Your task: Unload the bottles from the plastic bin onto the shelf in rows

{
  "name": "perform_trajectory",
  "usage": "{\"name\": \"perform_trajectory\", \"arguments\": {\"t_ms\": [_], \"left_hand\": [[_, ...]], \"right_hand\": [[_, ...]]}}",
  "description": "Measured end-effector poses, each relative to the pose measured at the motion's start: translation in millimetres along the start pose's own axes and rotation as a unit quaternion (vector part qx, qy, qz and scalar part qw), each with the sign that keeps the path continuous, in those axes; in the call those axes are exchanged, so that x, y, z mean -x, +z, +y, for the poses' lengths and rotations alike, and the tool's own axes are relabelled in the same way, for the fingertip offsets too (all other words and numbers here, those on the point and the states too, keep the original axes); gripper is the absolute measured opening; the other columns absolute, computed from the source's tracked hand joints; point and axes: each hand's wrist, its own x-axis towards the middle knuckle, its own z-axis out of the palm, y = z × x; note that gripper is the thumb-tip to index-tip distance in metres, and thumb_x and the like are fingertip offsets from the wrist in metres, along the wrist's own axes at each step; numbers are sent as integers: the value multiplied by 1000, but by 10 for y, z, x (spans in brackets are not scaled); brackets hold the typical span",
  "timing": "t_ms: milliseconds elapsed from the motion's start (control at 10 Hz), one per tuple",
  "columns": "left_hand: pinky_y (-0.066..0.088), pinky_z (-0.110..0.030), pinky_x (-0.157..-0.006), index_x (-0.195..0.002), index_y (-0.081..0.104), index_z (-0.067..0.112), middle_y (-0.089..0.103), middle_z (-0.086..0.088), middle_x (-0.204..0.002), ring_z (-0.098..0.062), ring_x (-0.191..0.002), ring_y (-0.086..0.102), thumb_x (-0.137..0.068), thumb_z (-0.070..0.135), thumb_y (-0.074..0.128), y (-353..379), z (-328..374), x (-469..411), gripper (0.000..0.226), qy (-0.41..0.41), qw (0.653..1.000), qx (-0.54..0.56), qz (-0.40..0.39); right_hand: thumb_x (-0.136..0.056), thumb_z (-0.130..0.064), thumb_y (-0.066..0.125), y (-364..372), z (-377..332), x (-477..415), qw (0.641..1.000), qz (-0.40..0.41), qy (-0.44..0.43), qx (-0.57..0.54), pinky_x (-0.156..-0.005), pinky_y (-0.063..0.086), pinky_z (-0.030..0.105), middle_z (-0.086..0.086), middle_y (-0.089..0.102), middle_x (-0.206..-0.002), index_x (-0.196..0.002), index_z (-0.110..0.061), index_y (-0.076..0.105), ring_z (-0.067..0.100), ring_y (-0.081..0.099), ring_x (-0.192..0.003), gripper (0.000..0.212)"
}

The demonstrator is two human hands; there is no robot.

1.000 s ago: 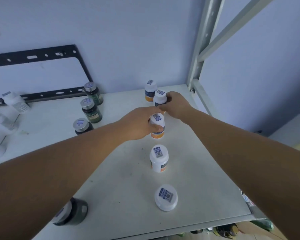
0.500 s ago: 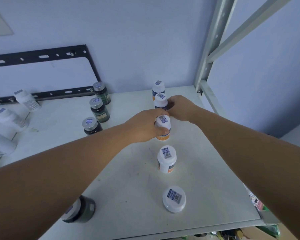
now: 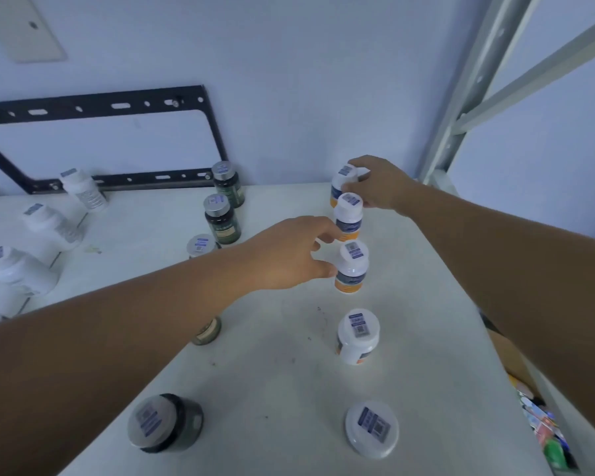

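Bottles (image 3: 358, 334) seeming light, rigid, slick: right hand (image 3: 382, 187) pinching cap of rear bottle (image 3: 345, 172) beside upright (image 3: 468, 97); left hand (image 3: 282, 259) lying slack-fingered.

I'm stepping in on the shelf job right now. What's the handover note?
Right hand pinches the cap of the rear white bottle.
Left hand: thumb against the third white bottle; grip unclear.
Done: five white bottles in a row on the shelf, dark bottles in a row to their left.
Left: bin not in view, so remaining count unknown.
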Motion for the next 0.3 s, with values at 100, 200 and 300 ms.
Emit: {"name": "perform_trajectory", "arguments": {"t_ms": [100, 200, 300], "left_hand": [[40, -11, -78, -134, 51, 33, 56, 15, -130, -5, -109, 58, -85, 39, 74, -62, -11, 78, 55, -4, 1000, -4, 0], [39, -10, -76, -134, 51, 32, 55, 15, -131, -5, -110, 57, -86, 39, 73, -113, -54, 118, 54, -5, 1000, -14, 3], [42, -20, -85, -135, 51, 31, 55, 14, -132, -6, -112, 57, -87, 39, 72, -215, -46, 175, 53, -1, 1000, -19, 11]], "right_hand": [[-83, -25, 73, 19, -69, -50, 996, 7, -40, 83, -89, 54, 39, 5, 66, -119, -119, -17, 64, 24, 65, -105, 37], [-83, -29, 75, 9, -63, -117, 995, -1, -31, 93, -89, 55, 39, 4, 66, -117, -117, -17, 64, 25, 65, -104, 38], [-83, -32, 73, -17, -101, -158, 996, -20, 8, 82, -79, 55, 34, 11, 66, -118, -116, -13, 64, 23, 65, -92, 39]]}}
